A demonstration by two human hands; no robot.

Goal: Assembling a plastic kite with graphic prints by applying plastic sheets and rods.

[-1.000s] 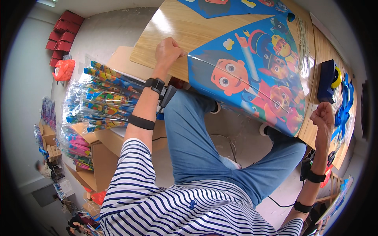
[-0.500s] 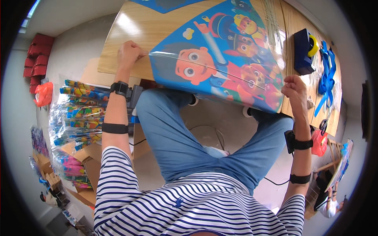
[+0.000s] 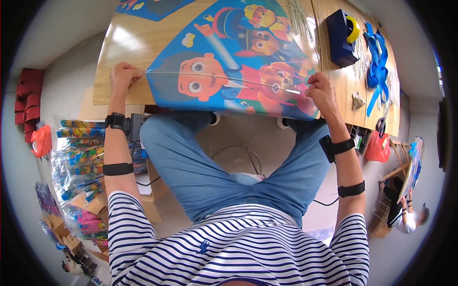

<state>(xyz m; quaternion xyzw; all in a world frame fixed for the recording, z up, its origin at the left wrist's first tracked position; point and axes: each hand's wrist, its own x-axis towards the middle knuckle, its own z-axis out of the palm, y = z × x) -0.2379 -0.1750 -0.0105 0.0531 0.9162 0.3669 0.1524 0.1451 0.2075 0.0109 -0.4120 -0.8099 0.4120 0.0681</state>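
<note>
A blue diamond-shaped kite (image 3: 167, 90) printed with cartoon figures lies on the wooden table, its near edge reaching over my knees. Across it runs a thin pale rod (image 3: 238, 80), from the left corner toward the right, with a whitish tip. My left hand (image 3: 125, 78) pinches the rod's left end just beyond the kite's left corner. Over the right edge of the kite my right hand (image 3: 322, 93) has thumb and fingertips pressed together, a little past the rod's tip. Whatever those fingers hold is too small to make out.
On the right part of the table are a dark tape dispenser (image 3: 341, 40) with yellow tape, blue ribbon (image 3: 377, 62), scissors (image 3: 380, 125) and thin sticks (image 3: 300, 21). Another kite (image 3: 155, 8) lies at the far left. Bagged colourful packets (image 3: 81, 157) lie beside my left arm.
Table, kite and both hands appear shifted left in the view. My right hand's fingers now sit over the kite's right edge, closer to the rod's tip; my left hand keeps its pinch.
</note>
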